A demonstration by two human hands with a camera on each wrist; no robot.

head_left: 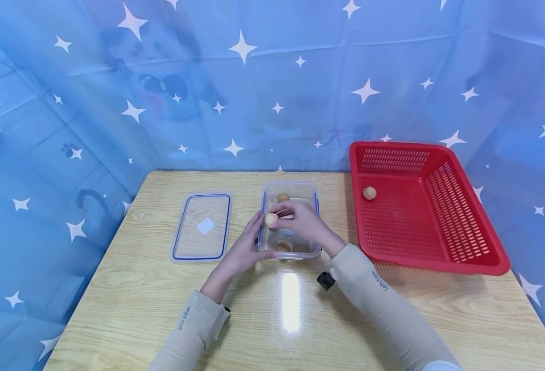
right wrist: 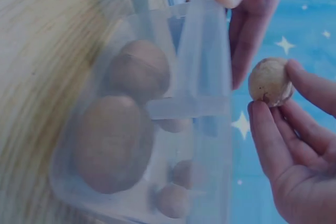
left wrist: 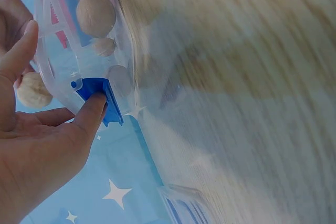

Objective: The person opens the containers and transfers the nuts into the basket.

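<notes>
A clear plastic food box (head_left: pixel 311 252) with blue side latches stands on the table, several walnuts (right wrist: pixel 114 142) inside it. My left hand (head_left: pixel 244 251) holds the box at its near left corner, thumb by the near wall and fingers along the left side. In the left wrist view a finger of that hand rests on the blue latch (left wrist: pixel 100 90). My right hand (head_left: pixel 303 222) pinches one walnut (right wrist: pixel 270 81) between thumb and fingertips. That walnut is above the box by its left rim in the head view.
A red plastic basket (head_left: pixel 439 265) stands at the right with a single walnut (head_left: pixel 369 193) in it. The clear lid (head_left: pixel 202 242) with a blue seal lies left of the box. A blue star-patterned curtain (head_left: pixel 253 103) hangs behind the table (head_left: pixel 137 293).
</notes>
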